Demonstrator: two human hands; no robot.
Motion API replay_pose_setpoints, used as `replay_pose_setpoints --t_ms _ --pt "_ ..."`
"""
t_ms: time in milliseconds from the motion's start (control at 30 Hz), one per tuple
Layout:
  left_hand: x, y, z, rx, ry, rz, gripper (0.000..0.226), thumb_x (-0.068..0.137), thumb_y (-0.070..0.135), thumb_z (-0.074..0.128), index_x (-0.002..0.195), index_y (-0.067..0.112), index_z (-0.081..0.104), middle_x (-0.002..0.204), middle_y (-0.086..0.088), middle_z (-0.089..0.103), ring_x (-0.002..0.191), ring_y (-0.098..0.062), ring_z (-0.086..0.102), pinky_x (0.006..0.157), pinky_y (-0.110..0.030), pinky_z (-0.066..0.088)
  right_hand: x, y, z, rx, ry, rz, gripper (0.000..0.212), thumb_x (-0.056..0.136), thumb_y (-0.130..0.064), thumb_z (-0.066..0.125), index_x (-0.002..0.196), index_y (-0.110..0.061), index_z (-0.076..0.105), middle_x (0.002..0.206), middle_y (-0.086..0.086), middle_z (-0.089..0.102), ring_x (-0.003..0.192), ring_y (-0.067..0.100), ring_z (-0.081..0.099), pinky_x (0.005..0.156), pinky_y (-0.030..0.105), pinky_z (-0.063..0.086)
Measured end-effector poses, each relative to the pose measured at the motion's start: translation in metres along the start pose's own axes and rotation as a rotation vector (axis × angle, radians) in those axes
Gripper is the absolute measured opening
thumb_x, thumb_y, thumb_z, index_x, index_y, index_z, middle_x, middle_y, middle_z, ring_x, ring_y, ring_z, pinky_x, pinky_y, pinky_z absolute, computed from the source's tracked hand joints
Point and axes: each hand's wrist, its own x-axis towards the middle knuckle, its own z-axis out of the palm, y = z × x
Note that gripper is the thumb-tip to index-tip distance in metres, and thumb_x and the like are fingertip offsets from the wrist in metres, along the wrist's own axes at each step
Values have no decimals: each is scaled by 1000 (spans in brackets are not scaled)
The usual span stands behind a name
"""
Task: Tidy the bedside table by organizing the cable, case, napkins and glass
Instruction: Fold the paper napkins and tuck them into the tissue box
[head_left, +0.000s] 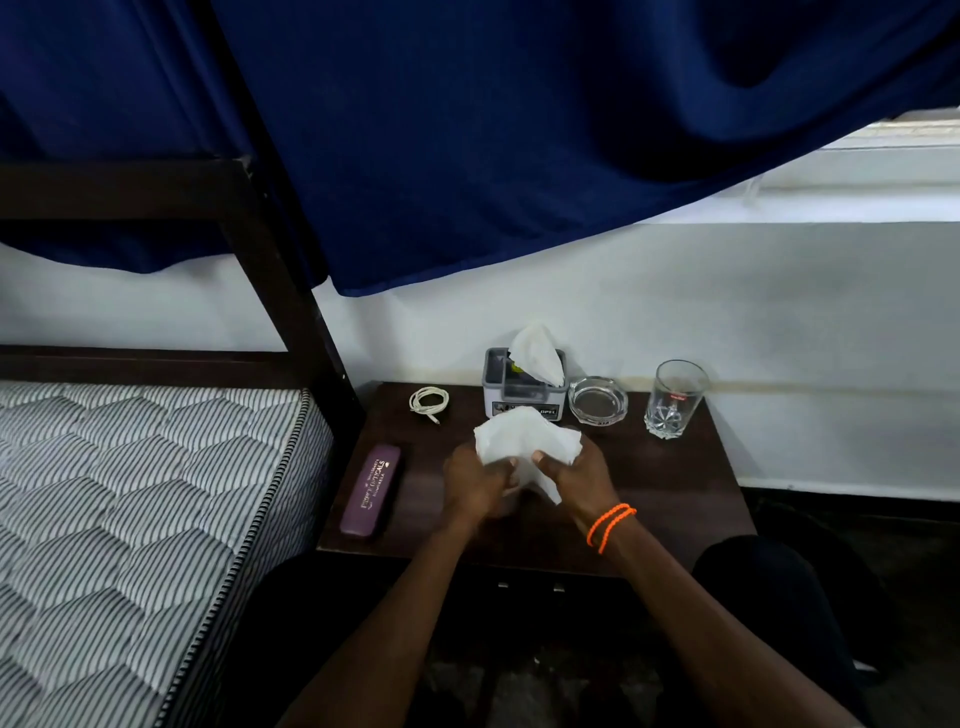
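Observation:
A crumpled white napkin (522, 441) is held above the middle of the dark wooden bedside table (670, 483). My left hand (475, 483) grips its left side and my right hand (574, 478) grips its right side. Behind them stands a grey napkin holder (501, 387) with another white napkin (537, 353) sticking out of its top. A coiled white cable (428, 402) lies at the back left. A purple case (371, 488) lies along the table's left edge. The clear glass (672, 397) stands upright at the back right.
A clear glass ashtray (597, 401) sits between the holder and the glass. A striped mattress (130, 499) and dark bed frame (291, 291) adjoin the table on the left. A blue curtain (519, 130) hangs overhead. The white wall (779, 312) runs behind the table.

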Motion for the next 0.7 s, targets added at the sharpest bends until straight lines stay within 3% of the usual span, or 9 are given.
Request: replay_pose_setpoints --t_ms 133,167,233,333,400,467,567,633,700 --pt "-2 -4 -7 70 -17 24 38 71 14 86 107 12 75 77 13 68 55 9 62 48 -2 44 -1 0 -4 -59 -62 -33 38 78 14 73 110 -3 62 104 15 69 94 22 62 81 33 53" --pt "-3 -7 -8 70 -50 1 40 72 9 85 110 12 73 77 11 68 55 9 63 49 -6 50 -2 2 -5 -52 -81 -27 45 76 17 72 116 -1 61 109 14 69 97 22 63 83 33 53" --pt "-5 -11 -10 45 -131 -71 46 73 1 82 116 12 71 90 0 73 70 -10 73 63 -32 65 -4 6 -6 -45 -97 -16 57 75 20 70 127 0 58 117 14 69 103 21 64 88 33 55" --pt "-5 -15 -11 16 -147 -63 49 72 -3 81 117 14 70 104 -9 75 86 -24 75 75 -48 65 -3 9 -7 -55 -83 -32 58 74 20 70 127 -2 60 117 11 71 101 18 66 79 21 58" --pt "-5 -14 -11 6 -130 -46 45 73 2 81 114 15 71 101 -5 76 85 -20 75 76 -38 65 -3 11 -6 -83 -67 -34 54 77 18 69 126 -2 62 115 10 71 100 17 67 78 17 56" --pt "-7 -11 -10 85 -89 -28 30 75 15 83 100 25 70 87 4 74 71 -2 70 64 -14 58 -4 14 -4 -122 -51 -29 48 80 13 69 124 -4 64 113 7 72 100 17 67 84 23 55" --pt "-5 -9 -5 122 -27 -3 32 79 20 82 109 12 76 101 -11 78 92 -22 76 77 -26 60 -3 16 1 -221 -4 -68 20 81 3 73 95 -9 69 87 0 70 82 14 62 75 29 51" --pt "-1 -6 -2 106 10 4 35 79 21 82 110 4 75 105 -16 78 94 -26 74 66 -18 54 1 15 5 -252 23 -101 19 80 1 74 79 -14 62 75 -2 63 73 13 54 67 29 45" --pt "0 -5 -2 111 34 13 34 77 21 84 106 5 77 101 -14 79 83 -16 70 55 -9 44 4 14 5 -239 34 -92 20 79 2 74 82 -15 63 77 -1 65 74 12 57 68 28 47"
